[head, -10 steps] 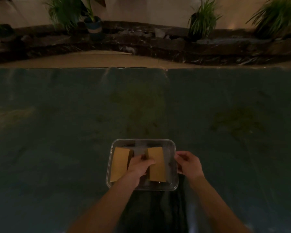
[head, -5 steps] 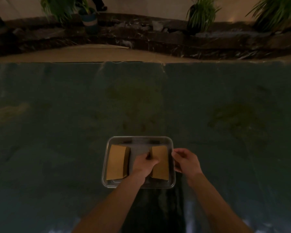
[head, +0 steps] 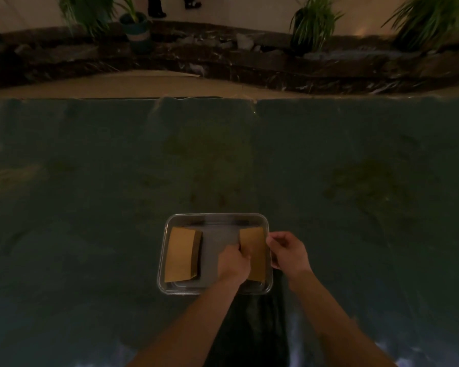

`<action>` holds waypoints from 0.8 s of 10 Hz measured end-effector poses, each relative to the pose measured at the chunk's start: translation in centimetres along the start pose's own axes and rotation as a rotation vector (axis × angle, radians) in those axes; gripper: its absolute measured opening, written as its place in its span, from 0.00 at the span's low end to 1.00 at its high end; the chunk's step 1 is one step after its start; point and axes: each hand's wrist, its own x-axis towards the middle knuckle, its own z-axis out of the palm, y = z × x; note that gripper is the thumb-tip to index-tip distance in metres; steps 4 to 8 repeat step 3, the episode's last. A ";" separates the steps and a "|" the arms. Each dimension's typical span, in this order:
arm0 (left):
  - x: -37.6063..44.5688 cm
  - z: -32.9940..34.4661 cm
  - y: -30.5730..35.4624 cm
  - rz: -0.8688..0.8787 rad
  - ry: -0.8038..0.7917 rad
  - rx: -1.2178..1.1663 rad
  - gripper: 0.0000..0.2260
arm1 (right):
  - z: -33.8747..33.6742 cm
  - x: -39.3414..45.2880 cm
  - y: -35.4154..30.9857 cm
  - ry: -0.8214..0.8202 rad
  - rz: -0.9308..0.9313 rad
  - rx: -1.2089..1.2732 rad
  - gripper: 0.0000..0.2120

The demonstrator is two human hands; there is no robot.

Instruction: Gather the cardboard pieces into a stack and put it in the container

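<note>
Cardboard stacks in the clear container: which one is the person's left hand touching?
The right-side cardboard stack, beside the container's right wall. The left hand rests on its inner edge, while the left-side cardboard stack lies untouched.

No text, label, brand, number or sign can be read anywhere in this dim view, neither near the hands nor farther off.

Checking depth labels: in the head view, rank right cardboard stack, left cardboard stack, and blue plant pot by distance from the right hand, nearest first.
1. Right cardboard stack: in the container, just left of the right hand.
2. Left cardboard stack: at the container's left side, past the left hand.
3. Blue plant pot: far back left, beyond the table.
</note>
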 end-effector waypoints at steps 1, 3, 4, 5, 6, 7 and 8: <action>-0.2 -0.3 0.2 0.005 -0.013 -0.002 0.11 | 0.1 -0.3 -0.3 0.012 0.001 -0.010 0.03; -2.0 -3.4 0.6 0.030 -0.101 -0.068 0.14 | -0.5 -2.4 0.0 0.090 -0.046 0.019 0.05; -2.0 -3.4 0.6 0.030 -0.101 -0.068 0.14 | -0.5 -2.4 0.0 0.090 -0.046 0.019 0.05; -2.0 -3.4 0.6 0.030 -0.101 -0.068 0.14 | -0.5 -2.4 0.0 0.090 -0.046 0.019 0.05; -2.0 -3.4 0.6 0.030 -0.101 -0.068 0.14 | -0.5 -2.4 0.0 0.090 -0.046 0.019 0.05; -2.0 -3.4 0.6 0.030 -0.101 -0.068 0.14 | -0.5 -2.4 0.0 0.090 -0.046 0.019 0.05; -2.0 -3.4 0.6 0.030 -0.101 -0.068 0.14 | -0.5 -2.4 0.0 0.090 -0.046 0.019 0.05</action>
